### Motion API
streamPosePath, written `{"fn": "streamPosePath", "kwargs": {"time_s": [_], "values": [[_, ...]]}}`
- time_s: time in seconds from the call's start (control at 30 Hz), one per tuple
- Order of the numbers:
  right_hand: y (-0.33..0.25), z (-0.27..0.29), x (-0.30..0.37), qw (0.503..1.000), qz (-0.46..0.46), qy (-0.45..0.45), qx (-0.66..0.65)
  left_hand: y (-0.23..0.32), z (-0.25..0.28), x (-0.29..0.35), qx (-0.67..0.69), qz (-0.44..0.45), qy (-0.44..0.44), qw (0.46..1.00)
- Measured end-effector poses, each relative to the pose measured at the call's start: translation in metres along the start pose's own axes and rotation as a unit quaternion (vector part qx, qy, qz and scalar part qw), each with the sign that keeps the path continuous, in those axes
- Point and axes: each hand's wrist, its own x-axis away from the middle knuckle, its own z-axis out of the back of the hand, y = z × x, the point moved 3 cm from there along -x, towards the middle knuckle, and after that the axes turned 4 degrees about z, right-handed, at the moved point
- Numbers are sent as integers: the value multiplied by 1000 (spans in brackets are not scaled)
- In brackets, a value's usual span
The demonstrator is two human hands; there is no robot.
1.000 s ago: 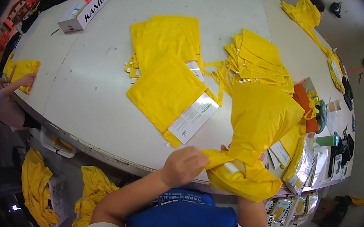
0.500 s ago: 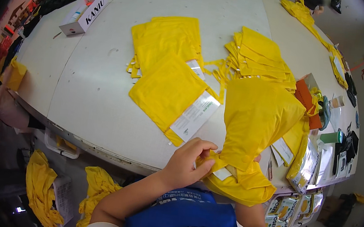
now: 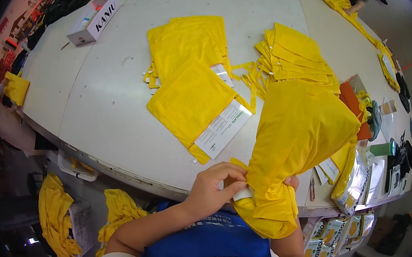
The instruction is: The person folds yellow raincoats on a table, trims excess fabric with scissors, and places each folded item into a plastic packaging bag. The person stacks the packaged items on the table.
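Note:
Both my hands hold a yellow fabric piece, thin and slightly shiny, near the table's front edge. It is gathered in the middle; its upper part spreads over the table and its lower part bunches in front of my blue apron. My left hand pinches its left edge beside a white tag. Only the thumb of my right hand shows at the gathered part's right side; fabric hides its other fingers. Left of the piece lies a folded yellow piece with a white printed card along one side.
Beyond lie two stacks of yellow pieces, left and right. A white box stands far left; at right are an orange box, a green cylinder and a clear packet. Another person is at the left edge.
The gathered fabric has shifted and twisted; its lower part now hangs narrower, and its upper part spreads further right. My right thumb shows more. My left hand stays at the left edge.

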Motion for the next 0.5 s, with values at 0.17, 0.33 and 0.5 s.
{"fn": "streamPosePath", "kwargs": {"time_s": [0.17,0.33,0.5], "values": [[-1,-5,-1,999,-4,-21,-38,-14,1,-2,106,88,-26,990],[-4,-1,-8,1000,18,20,-17,-40,-5,-10,30,14,-74,997],[-44,4,-2,989,6,82,125,-111,17,-28,-242,8,-17,970]]}}
